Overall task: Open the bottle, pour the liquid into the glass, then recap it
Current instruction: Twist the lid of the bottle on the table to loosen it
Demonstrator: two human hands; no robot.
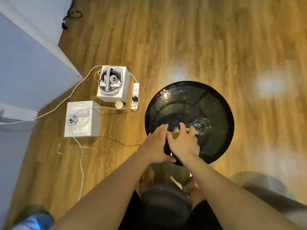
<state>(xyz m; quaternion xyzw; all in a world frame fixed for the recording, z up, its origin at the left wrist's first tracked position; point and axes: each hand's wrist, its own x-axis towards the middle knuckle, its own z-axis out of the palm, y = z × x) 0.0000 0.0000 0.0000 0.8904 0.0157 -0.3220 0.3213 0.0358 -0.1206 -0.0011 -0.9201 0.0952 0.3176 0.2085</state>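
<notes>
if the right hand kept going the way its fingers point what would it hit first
Most likely the glass. The right hand sits over the bottle top, fingers aimed up and right, almost at the glass's near rim. Depth is unclear from above, so the fingers might pass over it.

A round black bench [217, 105] stands on a wood floor [182, 39], its top wet with droplets. To its left sit two white boxes [111, 83] [82, 119], a paper cup [119, 104] between them, and a power strip [135, 97] just beside the farther box. White cables [66, 97] trail toward the wall [25, 63].
</notes>
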